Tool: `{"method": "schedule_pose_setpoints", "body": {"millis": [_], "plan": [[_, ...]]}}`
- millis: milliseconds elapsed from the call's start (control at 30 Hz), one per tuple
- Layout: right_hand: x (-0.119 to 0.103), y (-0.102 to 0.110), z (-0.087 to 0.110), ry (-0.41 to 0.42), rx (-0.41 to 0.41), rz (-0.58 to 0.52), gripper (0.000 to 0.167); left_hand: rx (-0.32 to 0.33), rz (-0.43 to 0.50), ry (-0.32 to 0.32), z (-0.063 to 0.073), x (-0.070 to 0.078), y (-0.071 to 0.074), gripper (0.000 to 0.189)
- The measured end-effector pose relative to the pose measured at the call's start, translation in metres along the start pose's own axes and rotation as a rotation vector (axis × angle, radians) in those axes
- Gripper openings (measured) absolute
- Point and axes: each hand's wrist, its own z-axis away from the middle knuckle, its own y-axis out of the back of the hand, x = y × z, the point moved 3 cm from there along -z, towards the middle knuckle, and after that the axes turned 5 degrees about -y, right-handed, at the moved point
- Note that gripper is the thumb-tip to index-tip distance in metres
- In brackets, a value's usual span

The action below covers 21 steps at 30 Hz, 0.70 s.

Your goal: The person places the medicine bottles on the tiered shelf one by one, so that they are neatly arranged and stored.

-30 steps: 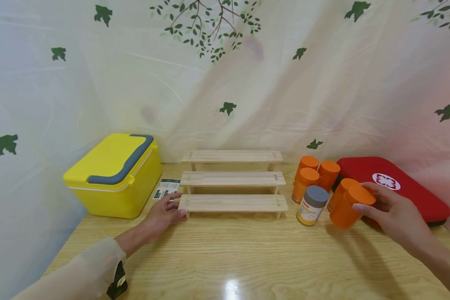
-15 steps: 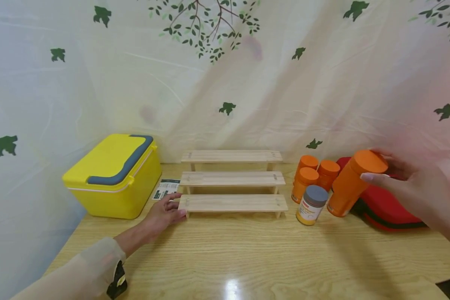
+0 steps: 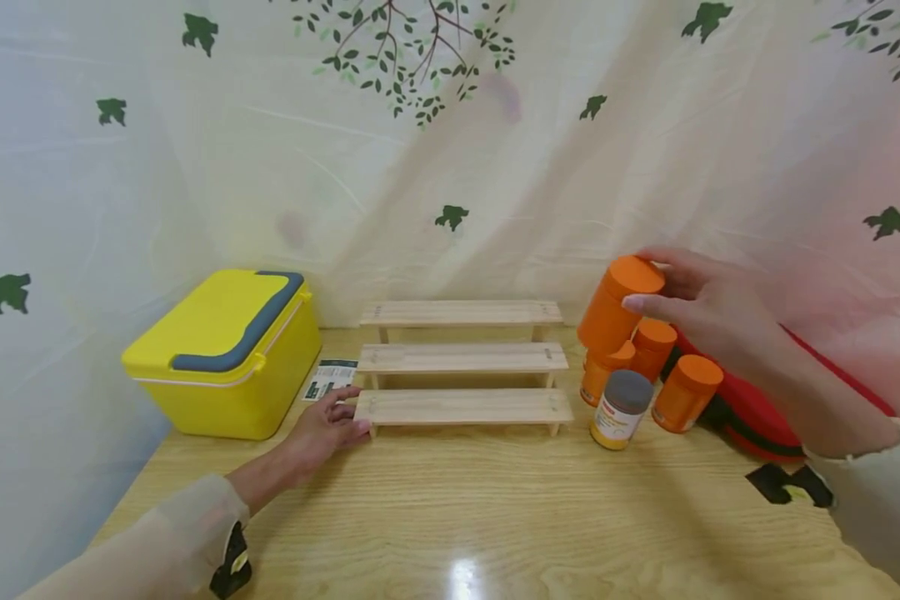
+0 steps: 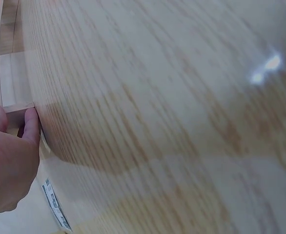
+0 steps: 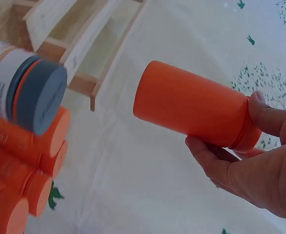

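My right hand (image 3: 708, 304) grips an orange bottle (image 3: 615, 308) round its orange lid, thumb in front and fingers behind. The bottle is raised and tilted, overlapping the other orange bottles (image 3: 652, 350) in the head view; in the right wrist view its plain orange side (image 5: 187, 102) shows. My left hand (image 3: 326, 429) pinches the left end of the front step of a three-step wooden rack (image 3: 465, 406). In the left wrist view, thumb and fingers (image 4: 31, 124) lie on either side of that step's end.
A grey-lidded bottle (image 3: 621, 410) with a white label stands in front of the orange ones. Behind the right forearm lies a red case (image 3: 765, 417). At left sits a yellow box (image 3: 225, 350) with a blue handle, and a printed card (image 3: 332, 379) lies beside it.
My right hand has lifted the orange bottle and carried it left and back, from beside the red case to above the other bottles. My left hand stays at the rack's end.
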Motion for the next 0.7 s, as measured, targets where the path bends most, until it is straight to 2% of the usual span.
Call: {"method": "schedule_pose_setpoints", "body": {"millis": [67, 133, 433, 700], "plan": [[-0.008, -0.007, -0.006, -0.017, -0.027, 0.022, 0.069, -0.004, 0.003, -0.002, 0.0, 0.0, 0.0, 0.058], [-0.017, -0.015, -0.012, 0.001, -0.056, -0.006, 0.07, -0.002, 0.004, -0.001, -0.001, 0.001, 0.0, 0.058], [-0.056, -0.049, -0.042, 0.104, -0.128, -0.133, 0.063, -0.004, -0.012, -0.01, 0.0, 0.001, 0.0, 0.059], [-0.079, -0.076, -0.071, 0.11, -0.182, -0.211, 0.061, 0.002, -0.021, 0.009, 0.001, 0.0, 0.0, 0.059]]}}
